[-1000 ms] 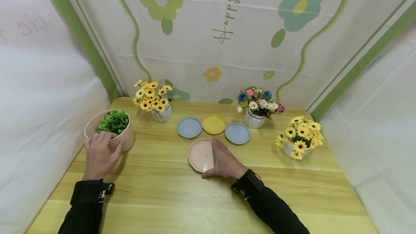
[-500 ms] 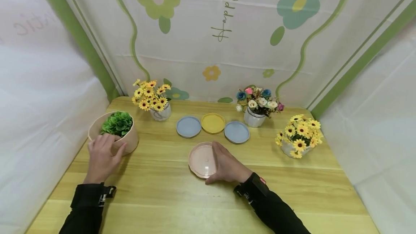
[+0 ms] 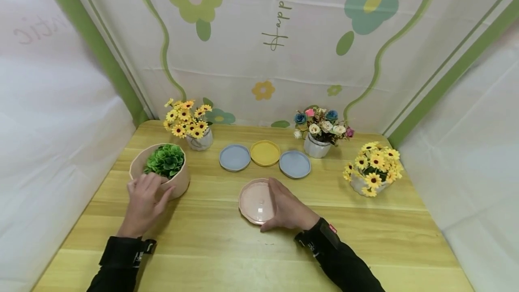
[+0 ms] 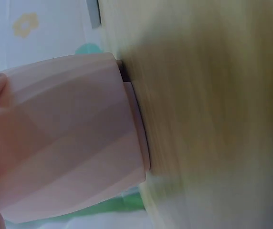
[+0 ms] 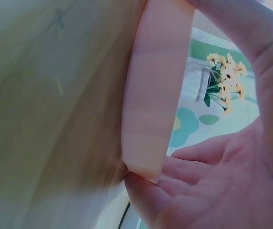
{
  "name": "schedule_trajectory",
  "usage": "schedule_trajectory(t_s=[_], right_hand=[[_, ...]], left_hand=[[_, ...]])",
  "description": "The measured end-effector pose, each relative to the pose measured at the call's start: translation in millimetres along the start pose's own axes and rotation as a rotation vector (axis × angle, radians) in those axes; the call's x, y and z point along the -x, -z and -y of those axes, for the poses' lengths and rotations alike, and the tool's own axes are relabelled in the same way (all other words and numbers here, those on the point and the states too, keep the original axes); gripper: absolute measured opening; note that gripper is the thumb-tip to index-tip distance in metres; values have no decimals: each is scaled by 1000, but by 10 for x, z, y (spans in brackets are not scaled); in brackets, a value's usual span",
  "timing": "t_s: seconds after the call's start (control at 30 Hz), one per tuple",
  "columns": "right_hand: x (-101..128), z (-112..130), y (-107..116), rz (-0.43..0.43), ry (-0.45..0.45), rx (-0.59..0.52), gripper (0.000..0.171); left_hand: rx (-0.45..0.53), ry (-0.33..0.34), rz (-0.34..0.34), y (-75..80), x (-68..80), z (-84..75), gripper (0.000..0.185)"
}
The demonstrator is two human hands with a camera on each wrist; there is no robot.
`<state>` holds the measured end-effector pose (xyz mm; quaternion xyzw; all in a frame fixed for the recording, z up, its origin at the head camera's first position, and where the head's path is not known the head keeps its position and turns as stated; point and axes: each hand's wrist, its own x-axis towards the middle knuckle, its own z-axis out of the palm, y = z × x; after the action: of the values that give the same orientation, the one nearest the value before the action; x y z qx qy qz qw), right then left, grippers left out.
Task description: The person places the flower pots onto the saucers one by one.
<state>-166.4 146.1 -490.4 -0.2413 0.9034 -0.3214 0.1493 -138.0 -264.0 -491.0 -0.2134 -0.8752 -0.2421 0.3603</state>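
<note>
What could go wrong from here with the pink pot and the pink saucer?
The left hand grips only the near side of the pink pot, so the pot may tip and spill its green plant. The right hand holds the pink saucer by one edge; it may slip. Blue saucers stand close behind.

Plant pot point(image 3: 162, 170) stands left of saucer point(image 3: 255, 202); three saucers point(image 3: 265, 153) lie behind.

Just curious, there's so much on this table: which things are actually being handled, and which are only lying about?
In use:
pink pot of green plant, gripped by left hand
pink saucer, held by right hand

Lying about:
two blue saucers
yellow saucer
three flower vases
</note>
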Motion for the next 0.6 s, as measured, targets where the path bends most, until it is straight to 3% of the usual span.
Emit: schedule_trajectory(t_s=[0.17,0.47,0.6], right_hand=[[21,0,13,-2,-14,5,149],[33,-5,21,-1,-14,5,148],[30,-13,13,2,-15,4,149]], left_hand=[[29,-48,20,-83,-13,-139,46],[80,-133,-2,-266,-70,-362,43],[87,-155,23,-310,-82,-444,42]])
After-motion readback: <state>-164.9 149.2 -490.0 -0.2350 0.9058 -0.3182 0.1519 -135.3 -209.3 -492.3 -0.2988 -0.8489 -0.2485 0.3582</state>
